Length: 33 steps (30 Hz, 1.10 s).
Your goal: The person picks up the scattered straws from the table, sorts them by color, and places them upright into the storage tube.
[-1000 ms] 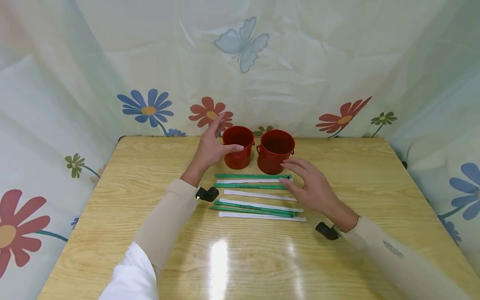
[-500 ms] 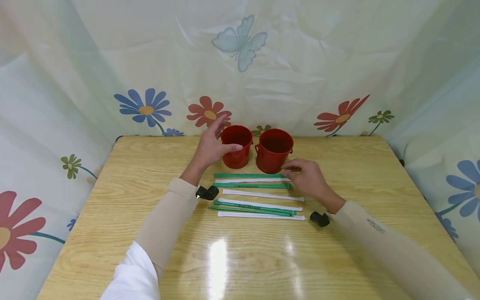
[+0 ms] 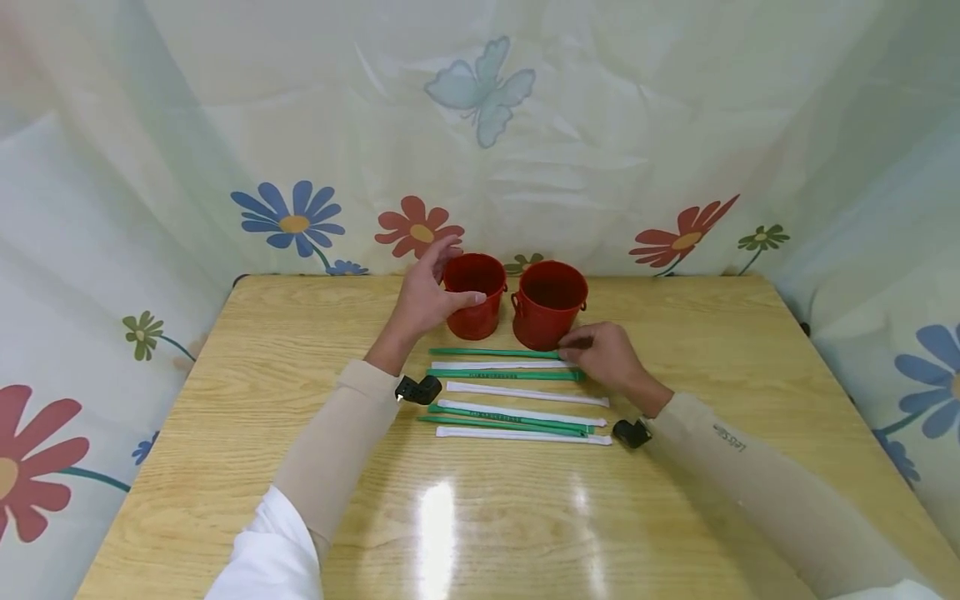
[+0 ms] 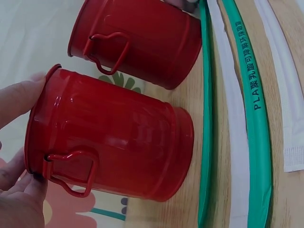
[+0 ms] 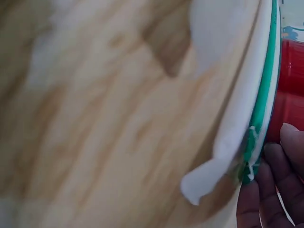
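Observation:
Two red metal buckets with small side handles stand side by side at the table's back. My left hand (image 3: 423, 300) holds the left bucket (image 3: 480, 323) at its rim, thumb on the near side and fingers round the outer side; the left wrist view shows both touching the rim. The right bucket (image 3: 542, 323) is just beyond my right hand (image 3: 606, 354). That hand pinches the right end of the farthest green-wrapped straw (image 3: 495, 352), which lies just in front of the buckets. In the right wrist view, my fingertips (image 5: 249, 194) meet the end of this green straw (image 5: 262, 107).
Several more wrapped straws lie in rows toward me, including a green one (image 3: 502, 375) with printed lettering and a white one (image 3: 525, 392). The wooden table (image 3: 315, 333) ends at a flowered curtain (image 3: 570, 167) behind the buckets.
My right hand has moved left and down to the straws, its fingers drawing together on the far green straw's end. That straw has turned narrower side up. My left hand stays at the left bucket.

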Each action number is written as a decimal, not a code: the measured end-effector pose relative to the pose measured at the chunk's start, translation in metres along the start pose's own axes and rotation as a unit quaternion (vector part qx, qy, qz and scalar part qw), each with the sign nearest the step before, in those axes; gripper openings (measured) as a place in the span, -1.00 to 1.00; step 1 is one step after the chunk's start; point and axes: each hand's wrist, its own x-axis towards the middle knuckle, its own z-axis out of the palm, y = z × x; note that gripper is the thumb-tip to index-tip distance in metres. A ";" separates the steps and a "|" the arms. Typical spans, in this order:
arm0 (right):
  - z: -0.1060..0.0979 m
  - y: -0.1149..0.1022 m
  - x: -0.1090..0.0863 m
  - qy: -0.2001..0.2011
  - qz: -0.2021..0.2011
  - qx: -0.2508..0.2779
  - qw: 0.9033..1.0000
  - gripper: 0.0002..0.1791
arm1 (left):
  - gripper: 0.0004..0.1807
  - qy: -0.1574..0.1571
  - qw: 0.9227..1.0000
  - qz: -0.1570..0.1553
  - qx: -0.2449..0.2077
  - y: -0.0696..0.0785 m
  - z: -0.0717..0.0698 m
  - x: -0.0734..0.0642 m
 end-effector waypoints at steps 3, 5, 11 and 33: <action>0.002 0.002 0.002 -0.010 0.005 -0.006 1.000 -0.88 | -0.06 0.002 1.000 0.001 -0.004 -0.001 0.000 0.000; 0.003 0.005 0.002 -0.010 -0.002 -0.008 1.000 -0.90 | -0.07 0.003 1.000 0.001 -0.006 -0.002 0.001 0.000; 0.006 0.011 0.008 -0.023 -0.061 -0.034 0.997 -0.93 | -0.06 0.011 1.000 -0.004 0.002 -0.004 0.000 -0.001; 0.002 0.003 0.007 -0.192 -0.170 -0.283 0.924 -0.66 | 0.01 0.007 1.000 -0.008 -0.006 -0.008 0.002 -0.004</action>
